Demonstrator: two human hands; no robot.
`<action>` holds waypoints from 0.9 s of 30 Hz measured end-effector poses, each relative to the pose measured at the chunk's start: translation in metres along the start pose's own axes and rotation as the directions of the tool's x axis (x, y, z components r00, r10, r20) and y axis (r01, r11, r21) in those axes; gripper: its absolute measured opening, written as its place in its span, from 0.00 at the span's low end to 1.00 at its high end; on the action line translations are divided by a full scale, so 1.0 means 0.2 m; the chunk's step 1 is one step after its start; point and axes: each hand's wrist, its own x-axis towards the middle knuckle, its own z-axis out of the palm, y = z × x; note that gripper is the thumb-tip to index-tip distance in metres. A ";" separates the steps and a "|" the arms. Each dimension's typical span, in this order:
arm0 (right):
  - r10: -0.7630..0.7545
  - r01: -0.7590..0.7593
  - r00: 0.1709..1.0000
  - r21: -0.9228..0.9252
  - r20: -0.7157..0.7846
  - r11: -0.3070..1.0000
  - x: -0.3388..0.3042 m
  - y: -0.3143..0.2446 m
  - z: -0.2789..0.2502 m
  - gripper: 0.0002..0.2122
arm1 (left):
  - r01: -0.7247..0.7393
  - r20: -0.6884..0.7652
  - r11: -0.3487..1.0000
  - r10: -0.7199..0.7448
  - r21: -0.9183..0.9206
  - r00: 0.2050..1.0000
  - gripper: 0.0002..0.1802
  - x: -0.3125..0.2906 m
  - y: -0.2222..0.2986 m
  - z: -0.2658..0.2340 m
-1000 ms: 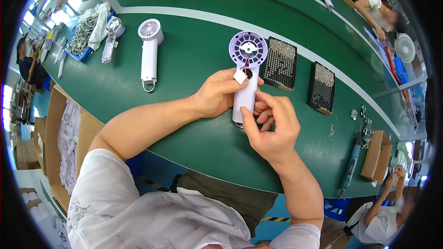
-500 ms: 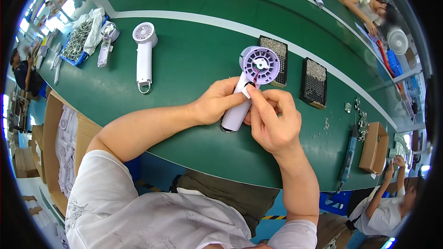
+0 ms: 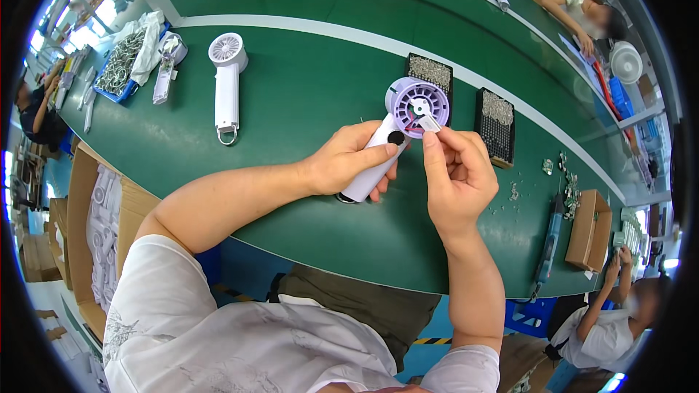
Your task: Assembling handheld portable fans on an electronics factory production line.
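My left hand point(image 3: 348, 160) is closed around the white handle of a handheld fan point(image 3: 370, 175), its thumb lying just under a black round spot point(image 3: 395, 137) on the handle. The fan's open purple head point(image 3: 398, 99) points up and to the right, with a white centre piece and thin wires showing inside. My right hand point(image 3: 462, 175) pinches a small flat white piece point(image 3: 429, 124) between thumb and forefinger, in front of the head's lower rim. Whether that piece touches the head I cannot tell.
Two black trays of small metal parts, one behind the fan head point(image 3: 428, 69) and one to its right point(image 3: 496, 127), stand on the green table. A complete fan point(image 3: 227, 94) lies left, beyond it a blue bin of metal rings point(image 3: 120, 65). At right are an electric screwdriver point(image 3: 550, 240) and a cardboard box point(image 3: 588, 229).
My right hand has moved right and slightly up with the white piece, off the handle. The black spot now shows fully, and the fan has tilted further right.
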 end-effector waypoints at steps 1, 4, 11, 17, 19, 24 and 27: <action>0.020 -0.020 1.000 0.007 0.007 1.000 0.00 0.00 0.00 0.07 | -0.002 0.001 1.000 0.002 0.007 1.000 0.16 0.00 0.00 0.00; 0.046 -0.047 0.999 0.018 0.003 0.999 0.00 0.00 0.01 0.07 | -0.010 0.000 1.000 0.010 0.021 1.000 0.16 -0.01 0.00 0.00; 0.059 -0.059 0.998 0.029 -0.001 0.998 0.00 -0.02 0.00 0.08 | -0.024 -0.018 1.000 0.024 0.005 1.000 0.18 -0.01 0.00 0.01; -0.063 0.066 0.997 -0.082 0.045 0.994 0.00 -0.02 0.00 0.11 | -0.049 -0.004 0.998 0.049 -0.034 0.999 0.18 0.00 -0.02 0.00; -0.134 0.142 0.988 -0.115 0.071 0.983 0.00 -0.02 0.00 0.13 | -0.060 0.016 0.997 0.060 -0.045 0.998 0.18 0.00 -0.03 0.00; -0.045 0.050 0.997 -0.090 0.055 0.995 -0.01 -0.05 0.01 0.11 | -0.105 0.027 0.970 0.113 -0.221 0.993 0.27 0.03 -0.05 -0.04; 0.196 -0.187 0.975 -0.098 0.099 0.977 -0.02 -0.04 0.00 0.07 | -0.177 -0.019 0.954 0.178 -0.241 0.984 0.28 0.04 -0.01 -0.05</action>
